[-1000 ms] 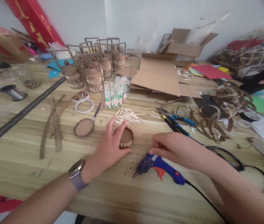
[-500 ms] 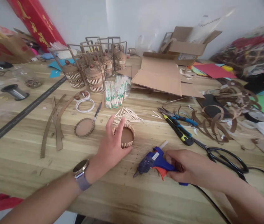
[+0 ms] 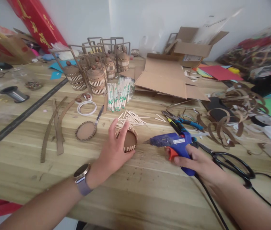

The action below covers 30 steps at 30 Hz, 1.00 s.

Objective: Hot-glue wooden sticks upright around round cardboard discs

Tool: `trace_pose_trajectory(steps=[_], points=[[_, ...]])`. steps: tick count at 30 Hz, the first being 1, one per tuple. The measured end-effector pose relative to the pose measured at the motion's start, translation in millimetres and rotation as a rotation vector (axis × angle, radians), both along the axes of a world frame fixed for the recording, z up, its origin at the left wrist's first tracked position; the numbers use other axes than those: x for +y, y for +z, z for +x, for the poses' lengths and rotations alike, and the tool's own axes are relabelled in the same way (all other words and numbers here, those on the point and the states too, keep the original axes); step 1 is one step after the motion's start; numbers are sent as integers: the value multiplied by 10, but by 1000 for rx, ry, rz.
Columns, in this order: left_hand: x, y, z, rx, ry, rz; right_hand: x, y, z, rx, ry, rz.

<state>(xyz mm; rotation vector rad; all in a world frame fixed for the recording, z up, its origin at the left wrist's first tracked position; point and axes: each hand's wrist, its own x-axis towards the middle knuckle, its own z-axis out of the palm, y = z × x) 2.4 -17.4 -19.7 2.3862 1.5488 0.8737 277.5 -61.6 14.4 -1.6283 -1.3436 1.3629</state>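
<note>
A round cardboard base (image 3: 131,140) edged with short upright wooden sticks rests on the wooden table. My left hand (image 3: 115,147) straddles its left side, the thumb at the near edge and the fingers at the far edge, steadying it. Part of the base is hidden behind that hand. To the right, my right hand (image 3: 192,161) grips a blue glue gun (image 3: 171,140) by its handle, fingers at the orange trigger. Its nozzle points left at the base, a short gap away. Loose wooden sticks (image 3: 135,118) lie just behind the base.
Pliers (image 3: 188,124) and black scissors (image 3: 233,163) lie on the right, near curled brown strips (image 3: 228,118). A round cardboard piece (image 3: 86,131) and white tape rolls (image 3: 86,108) are on the left. Several lidded stick baskets (image 3: 97,81) and cardboard sheets (image 3: 161,80) stand behind.
My right hand has raised the glue gun away from the table's near side and turned its nozzle from down-left to nearly level, facing the base. My left hand stays in place.
</note>
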Motion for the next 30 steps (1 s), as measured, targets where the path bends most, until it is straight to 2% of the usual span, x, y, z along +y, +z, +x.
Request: trace_pose_trajectory(steps=[3, 7, 9, 13, 20, 30], points=[[-2, 1, -4, 1, -6, 12, 38, -18, -93, -30, 133, 18], [3, 1, -3, 10, -9, 15, 68, 13, -208, -267, 237, 153], [6, 1, 0, 7, -7, 13, 60, 21, -252, -343, 256, 214], [6, 7, 1, 3, -9, 7, 37, 3, -297, -358, 277, 292], [6, 9, -2, 12, -13, 9, 31, -37, -317, -451, 298, 322], [13, 11, -6, 19, -26, 21, 29, -36, -346, -432, 340, 369]])
